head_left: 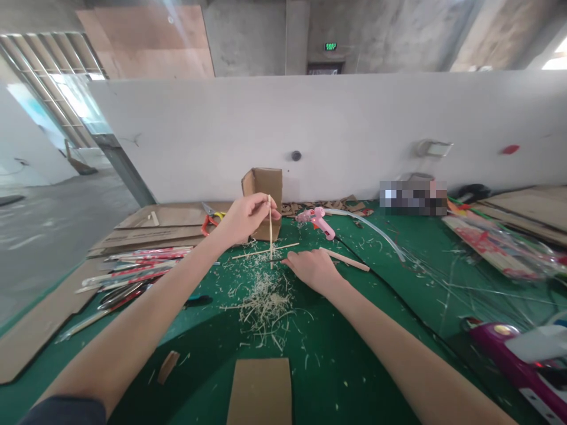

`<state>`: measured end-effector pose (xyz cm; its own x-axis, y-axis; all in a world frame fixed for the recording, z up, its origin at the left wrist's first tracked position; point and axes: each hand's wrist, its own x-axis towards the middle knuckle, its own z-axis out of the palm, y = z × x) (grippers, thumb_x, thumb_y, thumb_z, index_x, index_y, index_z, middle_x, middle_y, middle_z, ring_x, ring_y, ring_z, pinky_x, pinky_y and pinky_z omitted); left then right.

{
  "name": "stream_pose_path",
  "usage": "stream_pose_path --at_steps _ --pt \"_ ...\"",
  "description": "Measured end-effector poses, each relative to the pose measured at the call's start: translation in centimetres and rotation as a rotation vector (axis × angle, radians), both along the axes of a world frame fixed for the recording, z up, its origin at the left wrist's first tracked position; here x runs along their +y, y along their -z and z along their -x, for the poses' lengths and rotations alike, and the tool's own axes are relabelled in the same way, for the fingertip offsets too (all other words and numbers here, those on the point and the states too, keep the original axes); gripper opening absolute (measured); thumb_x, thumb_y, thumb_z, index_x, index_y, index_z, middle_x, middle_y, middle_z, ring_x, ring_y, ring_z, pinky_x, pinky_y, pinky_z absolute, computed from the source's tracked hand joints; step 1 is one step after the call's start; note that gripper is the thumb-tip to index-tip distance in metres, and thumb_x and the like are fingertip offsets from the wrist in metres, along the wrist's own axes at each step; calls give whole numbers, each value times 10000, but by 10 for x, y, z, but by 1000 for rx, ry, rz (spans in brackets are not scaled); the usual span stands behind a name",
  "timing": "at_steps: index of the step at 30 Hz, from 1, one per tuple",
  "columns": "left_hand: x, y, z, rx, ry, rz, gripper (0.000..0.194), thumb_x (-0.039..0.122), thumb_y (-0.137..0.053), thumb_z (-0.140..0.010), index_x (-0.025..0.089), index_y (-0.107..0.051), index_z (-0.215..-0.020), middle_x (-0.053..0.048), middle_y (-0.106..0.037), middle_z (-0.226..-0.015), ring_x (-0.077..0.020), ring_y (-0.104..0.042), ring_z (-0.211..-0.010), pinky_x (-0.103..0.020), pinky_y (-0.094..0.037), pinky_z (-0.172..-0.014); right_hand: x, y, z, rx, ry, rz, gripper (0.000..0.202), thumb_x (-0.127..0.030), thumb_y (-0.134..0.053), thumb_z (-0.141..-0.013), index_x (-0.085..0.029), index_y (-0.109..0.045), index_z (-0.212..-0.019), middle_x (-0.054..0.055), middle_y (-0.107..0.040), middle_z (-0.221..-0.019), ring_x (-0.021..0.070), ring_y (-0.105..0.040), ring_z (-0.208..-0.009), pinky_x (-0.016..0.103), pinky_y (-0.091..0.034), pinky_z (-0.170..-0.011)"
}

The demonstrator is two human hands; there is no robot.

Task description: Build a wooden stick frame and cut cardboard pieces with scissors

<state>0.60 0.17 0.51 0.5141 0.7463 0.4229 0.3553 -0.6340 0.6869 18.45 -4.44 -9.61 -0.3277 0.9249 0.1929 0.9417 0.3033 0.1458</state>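
One flat, brown cardboard rectangle [260,392] lies nearest us on the green tabletop [336,348], with a loose heap of pale, curly wood shavings [266,306] just beyond it. Past the heap, our right hand [313,270] grips a thin, dark tool [277,260] mostly hidden by its fingers, the tip by the lower part of a slim, pale wooden stick [271,233], which our left hand [248,216] pinches at the top and holds upright. Behind these we see a folded brown cardboard piece [269,180], a pink glue gun [325,226] and a white wall panel [221,136].
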Motion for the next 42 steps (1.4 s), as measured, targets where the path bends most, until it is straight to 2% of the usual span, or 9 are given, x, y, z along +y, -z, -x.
stream_pose_path --at_steps 5,12,19,22,25,29,34,38,42 --pt "1 2 0 -27 29 22 205 303 -384 -881 181 -549 -876 -81 -690 -884 -145 -645 -852 -259 -509 -769 1 -7 0 66 76 -133 511 -451 -173 -970 -190 -611 -935 76 -680 -696 210 -653 -633 261 -398 -578" --pt "8 6 0 -54 16 39 189 303 -398 -868 186 -546 -872 -69 -691 -845 -137 -647 -843 -255 -517 -787 -2 -2 1 -2 17 27 412 -453 -307 -953 -200 -627 -895 65 -688 -707 202 -658 -674 254 -399 -600" --pt "4 5 -1 -76 37 43 204 343 -431 -867 183 -558 -849 -81 -689 -863 -157 -646 -870 -287 -511 -826 0 -7 0 115 117 -188 519 -457 -146 -974 -202 -593 -907 58 -687 -730 184 -639 -622 229 -314 -523" --pt "5 6 -1 -74 23 42 207 355 -436 -863 189 -559 -849 -78 -689 -873 -161 -644 -868 -299 -509 -825 2 -5 0 92 103 -138 486 -460 -188 -971 -209 -596 -892 45 -685 -707 181 -637 -614 221 -311 -533" --pt "6 6 -1 -64 2 29 215 357 -428 -863 191 -564 -855 -74 -687 -880 -157 -637 -849 -298 -506 -805 0 0 -1 37 21 -34 434 -470 -274 -955 -220 -608 -834 27 -683 -686 189 -640 -628 228 -317 -544" --pt "6 3 1 11 -32 -54 246 367 -430 -864 191 -599 -844 -61 -672 -894 -151 -615 -811 -287 -489 -753 -4 -1 -4 102 45 -102 442 -461 -252 -960 -227 -604 -830 12 -683 -707 176 -629 -622 229 -265 -514" --pt "3 -4 3 63 -67 -100 250 381 -447 -855 194 -610 -824 -45 -658 -822 -158 -600 -763 -288 -469 -691 -3 -18 -9 163 57 -189 510 -496 -215 -959 -209 -599 -786 12 -670 -691 141 -591 -595 242 -189 -498" --pt "1 -6 5 61 -8 -100 221 321 -426 -856 201 -612 -840 -50 -671 -920 -158 -605 -832 -288 -468 -739 7 -40 -12 120 29 -288 533 -472 -181 -971 -199 -610 -809 26 -676 -739 141 -583 -651 254 -193 -526" --pt "1 -6 6 16 1 -125 227 265 -441 -839 223 -543 -1037 -33 -671 -854 -144 -609 -792 -275 -469 -727 17 -59 -11 30 -59 -353 516 -450 -192 -972 -187 -623 -862 60 -682 -799 160 -573 -672 268 -178 -539"
